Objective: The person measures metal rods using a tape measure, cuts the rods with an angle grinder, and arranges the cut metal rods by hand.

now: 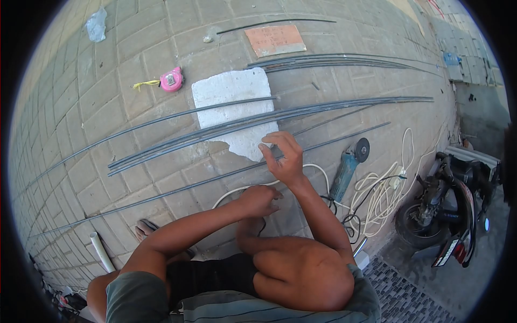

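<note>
My right hand (284, 157) is over the lower right edge of a white slab (231, 90), thumb and forefinger curved with a small gap between them; I see nothing held there. Below it, my left hand (260, 201) hangs near my leg, fingers loosely bent and apart, holding nothing visible. Several thin dark rods (215, 129) lie across the slab. One longer rod (177, 189) runs on the paving just below the slab and passes by my right hand. A pale cable (318, 168) curves between my hands and an angle grinder (344, 175).
A pink tape measure (172, 80) lies left of the slab. More rods (334, 61) and a marked orange board (275, 40) lie beyond it. Coiled cable (371, 207) and a parked motorcycle (449, 207) are at the right. A white pipe (102, 252) lies at the lower left.
</note>
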Demonstrator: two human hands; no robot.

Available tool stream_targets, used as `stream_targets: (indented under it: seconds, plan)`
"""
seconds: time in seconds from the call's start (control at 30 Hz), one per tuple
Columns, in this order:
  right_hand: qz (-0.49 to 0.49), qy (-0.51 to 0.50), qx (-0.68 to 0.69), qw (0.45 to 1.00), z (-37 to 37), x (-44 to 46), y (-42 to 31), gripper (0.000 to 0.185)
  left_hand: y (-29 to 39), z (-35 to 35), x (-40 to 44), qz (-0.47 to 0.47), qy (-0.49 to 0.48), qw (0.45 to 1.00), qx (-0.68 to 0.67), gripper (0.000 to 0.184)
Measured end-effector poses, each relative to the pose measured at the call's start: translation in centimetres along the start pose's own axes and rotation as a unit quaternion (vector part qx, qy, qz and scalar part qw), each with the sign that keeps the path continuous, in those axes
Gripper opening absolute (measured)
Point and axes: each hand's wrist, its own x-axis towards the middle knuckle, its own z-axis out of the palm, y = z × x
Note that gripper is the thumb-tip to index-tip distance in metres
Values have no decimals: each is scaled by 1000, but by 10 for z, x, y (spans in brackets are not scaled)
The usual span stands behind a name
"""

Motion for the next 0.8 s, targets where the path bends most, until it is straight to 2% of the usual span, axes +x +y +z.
stream_targets:
  seconds: [0.37, 0.67, 0.73, 0.8]
  plan:
    - [-6, 0, 2, 1000, 0, 0, 1, 16, 5, -5, -1, -13, -7, 1000, 5, 45]
    - [10, 12, -5, 1000, 3, -9, 0, 16, 5, -4, -2, 29, -12, 999, 11, 44]
    - [-1, 7, 4, 1000, 3, -9, -5, 15, 6, -8, 0, -23, -7, 999, -22, 44]
    - [5, 19, 1, 1000, 6, -13, -5, 15, 2, -4, 0, -15, -10, 999, -27, 44]
